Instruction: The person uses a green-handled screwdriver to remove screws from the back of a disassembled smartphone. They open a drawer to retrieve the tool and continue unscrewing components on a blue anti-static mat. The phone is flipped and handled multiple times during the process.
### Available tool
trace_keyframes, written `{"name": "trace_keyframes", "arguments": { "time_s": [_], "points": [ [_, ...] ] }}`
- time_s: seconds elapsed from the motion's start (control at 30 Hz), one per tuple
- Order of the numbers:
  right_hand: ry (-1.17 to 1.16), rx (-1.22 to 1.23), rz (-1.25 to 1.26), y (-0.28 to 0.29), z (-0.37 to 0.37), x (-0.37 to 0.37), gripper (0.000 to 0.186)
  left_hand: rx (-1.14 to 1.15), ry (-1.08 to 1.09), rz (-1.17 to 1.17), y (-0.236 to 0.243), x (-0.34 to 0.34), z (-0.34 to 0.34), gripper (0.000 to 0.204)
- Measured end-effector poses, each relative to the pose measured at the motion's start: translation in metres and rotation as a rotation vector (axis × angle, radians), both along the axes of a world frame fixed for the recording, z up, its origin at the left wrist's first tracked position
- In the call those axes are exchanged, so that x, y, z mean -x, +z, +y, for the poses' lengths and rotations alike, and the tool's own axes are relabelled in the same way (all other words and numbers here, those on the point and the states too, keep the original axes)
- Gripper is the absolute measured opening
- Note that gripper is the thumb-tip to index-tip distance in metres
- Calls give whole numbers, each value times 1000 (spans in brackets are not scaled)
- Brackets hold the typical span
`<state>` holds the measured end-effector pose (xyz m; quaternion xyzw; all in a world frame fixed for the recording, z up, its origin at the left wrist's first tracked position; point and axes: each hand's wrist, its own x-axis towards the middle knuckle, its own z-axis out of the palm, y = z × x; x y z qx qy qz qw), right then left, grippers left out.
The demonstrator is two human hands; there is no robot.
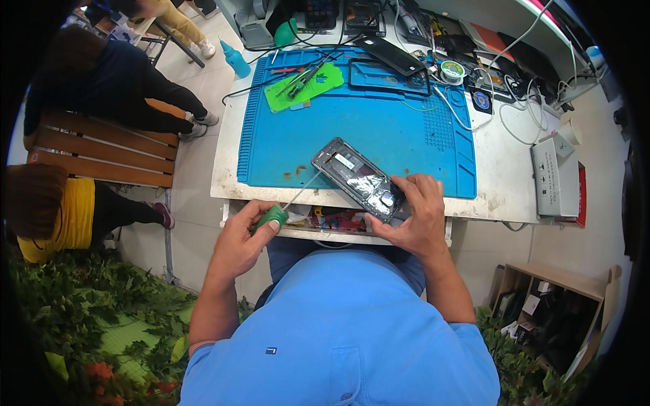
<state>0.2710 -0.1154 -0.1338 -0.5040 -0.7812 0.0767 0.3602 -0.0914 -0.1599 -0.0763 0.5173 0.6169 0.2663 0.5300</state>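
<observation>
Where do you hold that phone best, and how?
Probably by the rim at the phone's near end, coming from the right, thumb on one side and fingers on the other, like the right hand. It's thin and flat, and that end slants rightward, while the green-handled tool's tip is at the left edge, near the far end.

A black rectangular phone (360,177), its inner parts exposed, slants from far left to near right; a green-handled hand tool (277,215) angles its slim shaft to the phone's left edge.
</observation>
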Motion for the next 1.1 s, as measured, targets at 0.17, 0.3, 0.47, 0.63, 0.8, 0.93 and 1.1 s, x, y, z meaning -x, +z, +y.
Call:
{"name": "trace_keyframes", "arguments": {
  "time_s": [0.17, 0.3, 0.47, 0.63, 0.8, 0.93, 1.1],
  "points": [
    [-1, 10, 14, 1, 1, 0, 77, -38, 9, 39, -1, -1, 1, 36],
    [0, 15, 13, -1, 1, -2, 77, -85, 19, 89, 1, -2, 1, 36],
    [0, 20, 29, 0, 2, -1, 77, -95, 46, 113, 0, 1, 4, 36],
    [11, 28, 69, 1, 3, -3, 74, -130, 34, 170, -5, 2, 3, 35],
    [2, 16, 61, 1, 2, -1, 75, -140, 84, 145, -6, 7, 5, 35],
    [1, 18, 51, 3, 3, -1, 76, -174, 38, 166, 0, 1, 5, 36],
    [3, 18, 54, 1, 3, -2, 76, -170, 24, 192, 1, 2, 4, 36]
  ]
}}
